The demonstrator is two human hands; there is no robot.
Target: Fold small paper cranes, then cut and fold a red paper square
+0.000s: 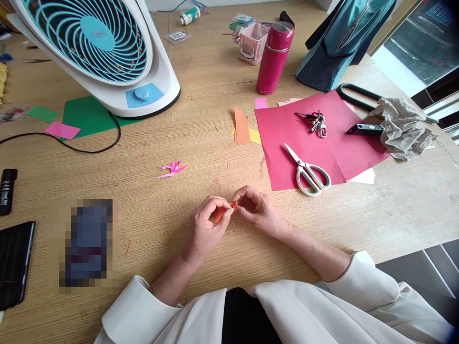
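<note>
While my two hands are brought together above the table (pixel 172 205), one small folded piece of orange paper (pixel 218 216) is between them, near the table's front edge. My left hand (pixel 209 220) is closed in a pinch, thumb and forefinger gripping the body of the piece. My right hand (pixel 264 216) has its thumb and forefinger drawn together on the opposite end, the remaining fingers curled. Ahead and to the left lies one pink folded paper figure (pixel 174 167), apart from both hands. To the right, I count one pair of white-handled scissors (pixel 312 177) and one bunch of keys (pixel 318 124) resting on red paper (pixel 283 148), apparently two overlapping sheets. Just beside that red paper are orange slips (pixel 243 128), their exact number unclear where they overlap, over one yellow slip (pixel 255 136). At the back stand one fan (pixel 96 33), one flask (pixel 274 62), one pink basket (pixel 251 45) and one blue bag (pixel 330 59). Under the fan lies one large green sheet (pixel 84 117); beside it, one small green slip (pixel 42 113) and one pink slip (pixel 62 130). At far left: one black marker (pixel 7 191).
</note>
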